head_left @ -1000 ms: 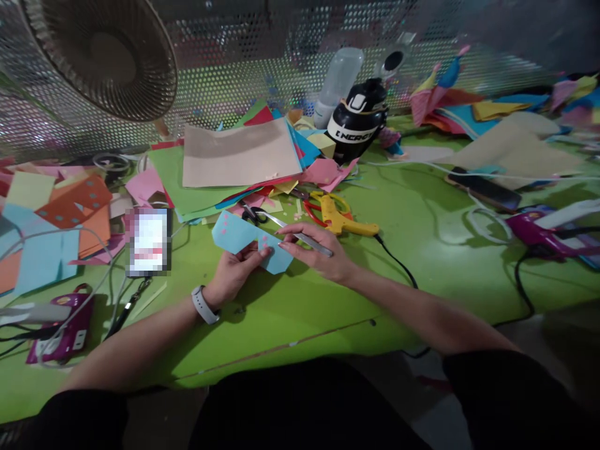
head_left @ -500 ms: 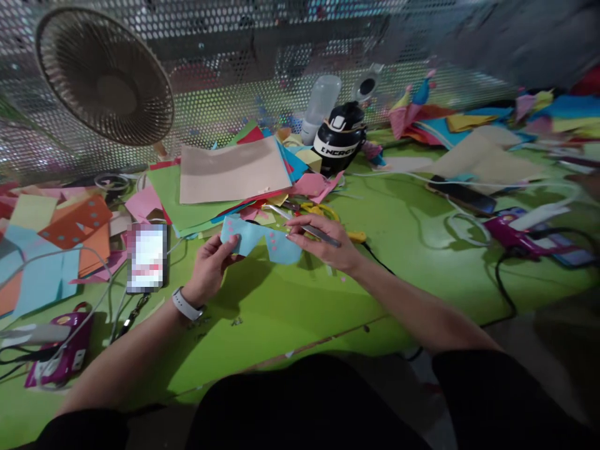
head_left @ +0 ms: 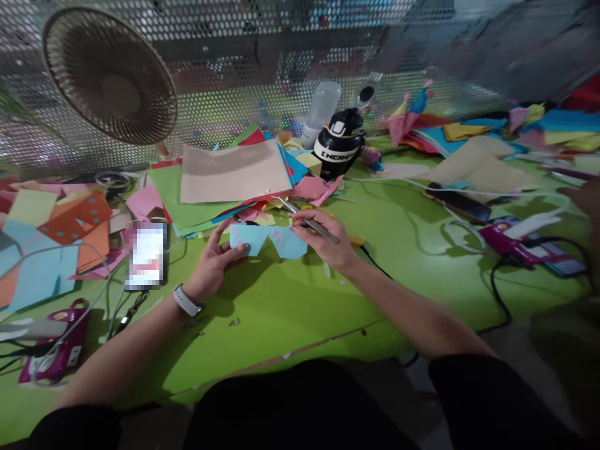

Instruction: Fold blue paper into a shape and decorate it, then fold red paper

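Light-blue paper [head_left: 248,240], cut to a notched shape with a short row of pink dots [head_left: 278,237] on each half, is held up over the middle of the green counter [head_left: 262,337], between the near edge and the heap of paper at the far edge. The left hand [head_left: 210,265] has closed on its left end, thumb pressed to the front face and index finger reaching up behind the top edge. The right hand [head_left: 330,240] is half curled round metal tweezers [head_left: 323,232], whose tips point away toward the far edge, well clear of the dots; its fingertips meet the paper's upper right corner, though whether they pinch it cannot be told.

Toward the far edge lies a stack of sheets with a tan sheet [head_left: 234,175] on top, and just right of it stands a black bottle [head_left: 340,150]. A yellow tool [head_left: 357,241] shows partly behind the right hand. Near the left end of the counter are a phone [head_left: 146,255] with a blurred screen, a dotted orange paper [head_left: 77,219] and, at the near left corner, a purple power strip [head_left: 60,350].
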{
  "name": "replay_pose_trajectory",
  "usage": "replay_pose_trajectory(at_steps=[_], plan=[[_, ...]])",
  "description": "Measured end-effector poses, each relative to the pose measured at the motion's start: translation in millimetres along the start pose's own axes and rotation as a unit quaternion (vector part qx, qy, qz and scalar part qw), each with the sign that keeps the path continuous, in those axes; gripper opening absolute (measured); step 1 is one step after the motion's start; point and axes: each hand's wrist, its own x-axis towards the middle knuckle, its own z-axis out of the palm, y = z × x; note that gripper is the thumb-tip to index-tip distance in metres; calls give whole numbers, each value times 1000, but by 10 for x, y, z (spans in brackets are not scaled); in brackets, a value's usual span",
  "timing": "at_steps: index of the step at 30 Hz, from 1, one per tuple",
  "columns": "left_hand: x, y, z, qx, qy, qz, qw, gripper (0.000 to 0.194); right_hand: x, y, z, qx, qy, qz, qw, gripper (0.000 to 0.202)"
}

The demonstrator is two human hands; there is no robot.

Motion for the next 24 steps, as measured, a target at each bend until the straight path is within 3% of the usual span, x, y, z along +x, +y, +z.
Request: replay_pose_trajectory(at_steps=[3,7,9,18,24], plan=[[-4,-29,-8,-2,-3,12,1000,66,-9,-8,16,-6,13,-13,1000,25],[3,-32,-27,-31,46,54,997,61,17,-17,0,8,111,-53,992,29],[4,-22,-30,-44,59,73,995,59,33,-7,-13,16,133,-51,990,27],[-17,-72,8,-33,52,81,995,65,-51,51,64,6,45,12,999,44],[-22,-95,2,-24,31,86,996,70,-38,38,31,-29,71,9,997,35]])
